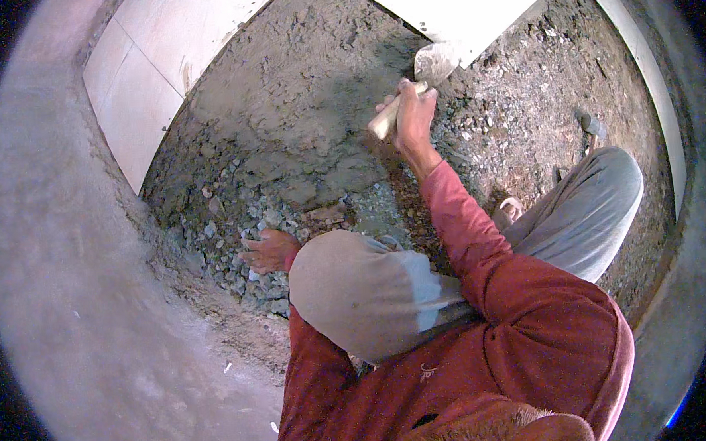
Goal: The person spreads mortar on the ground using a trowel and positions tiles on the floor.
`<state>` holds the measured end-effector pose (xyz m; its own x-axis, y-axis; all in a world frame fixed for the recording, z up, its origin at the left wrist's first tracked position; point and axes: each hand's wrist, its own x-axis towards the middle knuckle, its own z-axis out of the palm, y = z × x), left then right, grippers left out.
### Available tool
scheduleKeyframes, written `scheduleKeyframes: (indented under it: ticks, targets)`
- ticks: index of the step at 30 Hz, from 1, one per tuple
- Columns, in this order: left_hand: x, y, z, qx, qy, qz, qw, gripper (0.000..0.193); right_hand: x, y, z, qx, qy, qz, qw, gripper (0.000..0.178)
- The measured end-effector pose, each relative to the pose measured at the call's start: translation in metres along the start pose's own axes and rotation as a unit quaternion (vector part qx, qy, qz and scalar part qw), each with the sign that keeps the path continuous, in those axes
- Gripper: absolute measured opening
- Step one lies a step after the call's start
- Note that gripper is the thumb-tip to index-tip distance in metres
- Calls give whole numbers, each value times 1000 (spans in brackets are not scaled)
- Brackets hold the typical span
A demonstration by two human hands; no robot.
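Note:
My right hand (416,120) grips a trowel (437,63) by its pale, thick handle. The trowel's blade lies at the near corner of a bright white tile (458,7), against its edge. Beneath and left of the trowel spreads a bed of damp grey mortar (298,87), roughly smoothed. My left hand (268,251) rests on loose gravel (233,227) beside my bent knee, its fingers spread and nothing visibly held. Whether small stones lie under the palm is hidden.
Laid tiles (134,88) border the mortar on the left, next to a grey concrete ledge (42,237). A hammer (591,126) lies on rubble at the right, near my other knee. A pale strip (648,69) edges the far right side.

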<state>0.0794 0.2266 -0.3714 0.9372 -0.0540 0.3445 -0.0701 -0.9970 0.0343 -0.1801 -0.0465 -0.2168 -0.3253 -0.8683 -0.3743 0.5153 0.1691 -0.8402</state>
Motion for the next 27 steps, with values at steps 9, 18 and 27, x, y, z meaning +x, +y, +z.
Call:
scheduleKeyframes:
  ticks: [9,18,27]
  targets:
    - [2,-8,13,0,1,14,1000,57,74,49,106,68,-68,5,995,31]
    - [5,-6,-2,-15,-32,14,999,54,112,70,171,16,-168,66,983,33]
    - [6,-1,-3,6,-44,-2,999,52,142,57,225,100,-227,138,959,24]
